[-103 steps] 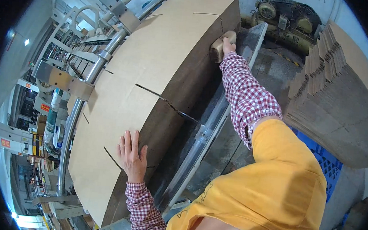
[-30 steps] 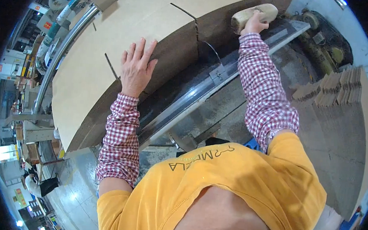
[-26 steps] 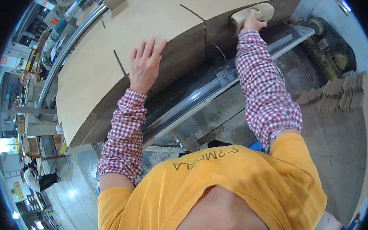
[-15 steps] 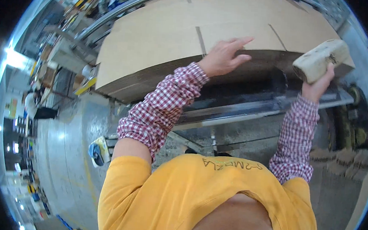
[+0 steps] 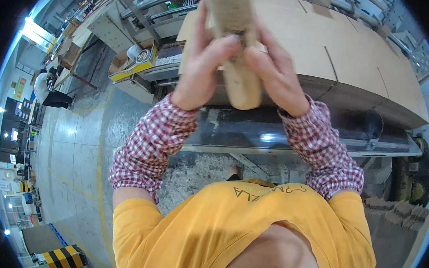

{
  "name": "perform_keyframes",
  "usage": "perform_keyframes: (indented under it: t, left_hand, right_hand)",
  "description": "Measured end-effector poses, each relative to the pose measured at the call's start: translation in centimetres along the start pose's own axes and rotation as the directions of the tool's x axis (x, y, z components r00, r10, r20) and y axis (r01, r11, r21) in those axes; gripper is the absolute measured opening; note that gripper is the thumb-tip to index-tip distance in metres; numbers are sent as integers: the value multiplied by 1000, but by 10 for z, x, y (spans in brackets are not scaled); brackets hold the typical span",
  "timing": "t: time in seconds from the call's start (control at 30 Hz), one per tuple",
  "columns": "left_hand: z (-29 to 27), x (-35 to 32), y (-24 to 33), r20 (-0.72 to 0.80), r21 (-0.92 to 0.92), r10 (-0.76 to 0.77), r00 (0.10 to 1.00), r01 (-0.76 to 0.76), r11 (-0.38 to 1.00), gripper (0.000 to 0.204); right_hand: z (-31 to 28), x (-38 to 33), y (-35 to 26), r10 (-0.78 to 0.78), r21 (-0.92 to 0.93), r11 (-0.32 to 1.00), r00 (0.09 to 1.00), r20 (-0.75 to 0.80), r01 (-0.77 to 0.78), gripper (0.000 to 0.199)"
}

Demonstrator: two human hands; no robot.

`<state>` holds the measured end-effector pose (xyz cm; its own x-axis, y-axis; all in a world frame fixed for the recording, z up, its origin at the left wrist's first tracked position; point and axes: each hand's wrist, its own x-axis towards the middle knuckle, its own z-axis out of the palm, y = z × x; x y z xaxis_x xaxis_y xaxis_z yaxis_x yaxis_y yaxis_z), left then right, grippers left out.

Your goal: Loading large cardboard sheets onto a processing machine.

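While raised close before the camera, left hand (image 5: 206, 60) and right hand (image 5: 272, 71) both closed around one wooden block (image 5: 237, 47), fingers wrapped from either side, thumbs meeting across its front. Two hands, one block, held upright above the stack, lower end rounded and hanging free below the palms, upper end cut off by the top edge. Block pale tan, rough and fibrous on its face, slightly blurred. Two checked red-and-white sleeves (image 5: 150, 145) running down to a yellow shirt (image 5: 247, 234). Just behind the hands, one broad stack of flat brown cardboard sheets (image 5: 356, 59), slots cut into the top sheet, edge dark in shadow. Under it a metal machine bed (image 5: 283, 138) with a shiny rail. To the left, one open yellow box (image 5: 133, 62) on a low bench. Grey concrete floor (image 5: 70, 159) with yellow lines, scraps scattered near the machine. One striped yellow-and-black barrier (image 5: 62, 258) at lower left. One person (image 5: 47, 89) bent over far off at left. More folded cardboard (image 5: 399, 211) piled at lower right.
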<state>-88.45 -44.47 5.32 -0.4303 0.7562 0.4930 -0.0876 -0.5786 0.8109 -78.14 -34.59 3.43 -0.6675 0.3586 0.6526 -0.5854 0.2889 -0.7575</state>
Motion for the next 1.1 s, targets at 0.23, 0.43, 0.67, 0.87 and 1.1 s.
perform_keyframes:
  t: [0.23,0.43,0.67,0.87,1.1]
  left_hand:
    - [-178,-52,13,-455,-202,-65,888,-32,979,52]
    - [-304,-54,-37,-741,-104,-44,670,-49,993,49]
    - [-294,31,-174,-283,74,-128,950,154,985,54]
    - [-352,5,-179,-359,-291,-294,886,193,937,64]
    - [-298,-6,-153,-351,81,-157,923,197,977,68]
  right_hand:
    - [36,-19,32,357,-134,934,863,357,-331,45]
    - [-17,-66,62,794,173,607,581,-179,-776,50]
    - [-32,-58,81,730,135,647,558,-393,-751,57]
    - [-27,-52,85,734,140,660,593,-331,-738,57]
    - [-40,-62,90,746,188,661,608,-272,-726,52]
